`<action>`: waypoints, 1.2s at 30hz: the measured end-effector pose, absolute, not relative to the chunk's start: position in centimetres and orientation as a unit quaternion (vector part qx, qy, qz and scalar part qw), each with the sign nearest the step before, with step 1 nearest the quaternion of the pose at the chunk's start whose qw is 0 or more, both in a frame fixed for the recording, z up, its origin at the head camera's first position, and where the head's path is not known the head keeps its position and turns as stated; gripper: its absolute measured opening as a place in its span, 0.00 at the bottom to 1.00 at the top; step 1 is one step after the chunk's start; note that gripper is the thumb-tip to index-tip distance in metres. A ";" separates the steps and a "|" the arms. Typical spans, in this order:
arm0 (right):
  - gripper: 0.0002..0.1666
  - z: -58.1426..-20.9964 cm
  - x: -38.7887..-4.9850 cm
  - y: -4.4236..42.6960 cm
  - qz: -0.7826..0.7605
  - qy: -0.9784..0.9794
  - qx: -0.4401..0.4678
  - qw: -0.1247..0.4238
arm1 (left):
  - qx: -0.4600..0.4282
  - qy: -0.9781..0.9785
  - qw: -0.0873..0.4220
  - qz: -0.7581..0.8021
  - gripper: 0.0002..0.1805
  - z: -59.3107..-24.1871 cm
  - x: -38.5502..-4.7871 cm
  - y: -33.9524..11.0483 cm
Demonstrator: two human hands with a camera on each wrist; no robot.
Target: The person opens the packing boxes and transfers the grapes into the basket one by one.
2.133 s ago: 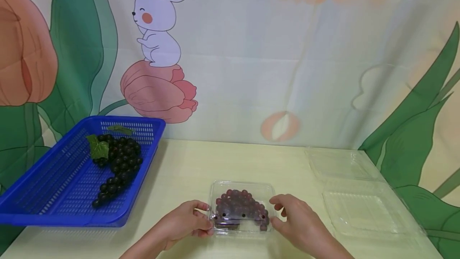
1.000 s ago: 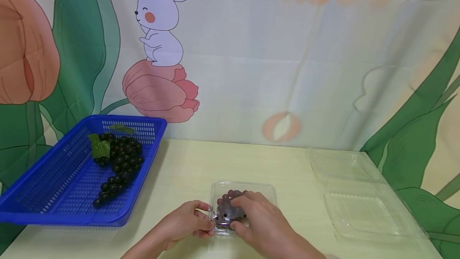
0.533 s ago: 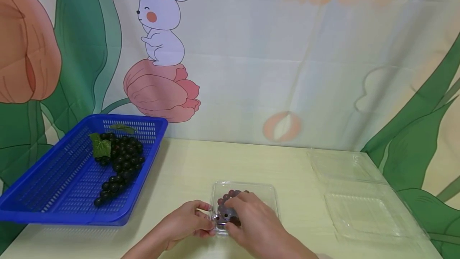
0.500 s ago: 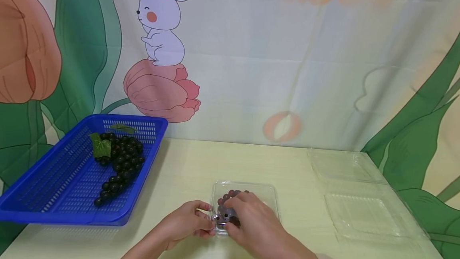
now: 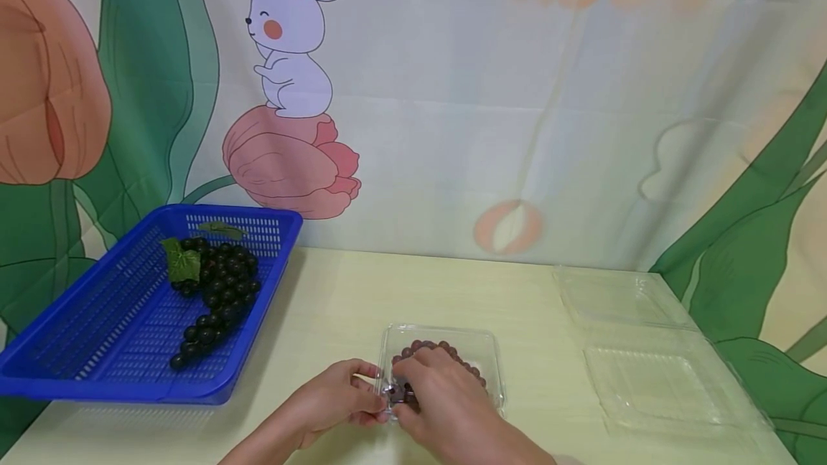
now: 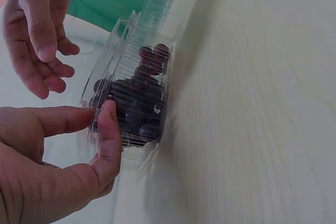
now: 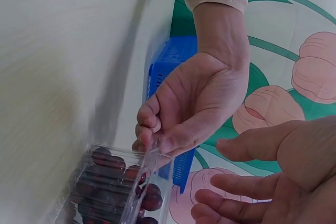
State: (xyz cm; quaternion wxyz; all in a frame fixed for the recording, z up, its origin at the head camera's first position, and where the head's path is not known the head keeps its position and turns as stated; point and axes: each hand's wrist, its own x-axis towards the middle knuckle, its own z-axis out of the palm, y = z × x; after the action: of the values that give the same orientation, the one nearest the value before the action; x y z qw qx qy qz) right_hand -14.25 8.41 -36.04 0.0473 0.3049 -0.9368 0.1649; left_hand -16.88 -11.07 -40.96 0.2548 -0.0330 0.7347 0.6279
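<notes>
A clear plastic clamshell box lies on the table in front of me, with dark red grapes inside. Its lid is down over them. My left hand pinches the box's left rim between thumb and fingers, which the left wrist view shows closely. Above the lid is my right hand, covering much of the box in the head view. Both wrist views show the right hand apart from the box, its fingers loosely bent and holding nothing.
On the left stands a blue plastic basket with a bunch of black grapes and green leaves in it. Another clear clamshell container lies unfolded at the right. A printed cloth hangs behind the table.
From the box's right side, my right hand has moved left across the top of the lid to near the left hand. The left hand keeps its hold on the rim.
</notes>
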 end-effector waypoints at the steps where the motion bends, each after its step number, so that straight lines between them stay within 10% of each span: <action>1: 0.21 -36.1 -14.3 8.3 0.164 -0.935 0.309 0.050 | -0.034 0.735 0.255 0.628 0.24 -41.0 -16.9 -11.1; 36: 0.22 -39.0 -15.2 7.1 0.096 -0.933 0.339 0.076 | -0.025 0.723 0.244 0.645 0.25 -41.8 -16.8 -11.3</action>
State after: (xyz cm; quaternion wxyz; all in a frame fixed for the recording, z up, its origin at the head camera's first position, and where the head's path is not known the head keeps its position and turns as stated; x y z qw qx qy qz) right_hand -15.18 7.13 -39.02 0.0764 0.3385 -0.9329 0.0961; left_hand -16.77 -11.31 -41.81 0.2439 -0.0248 0.7235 0.6454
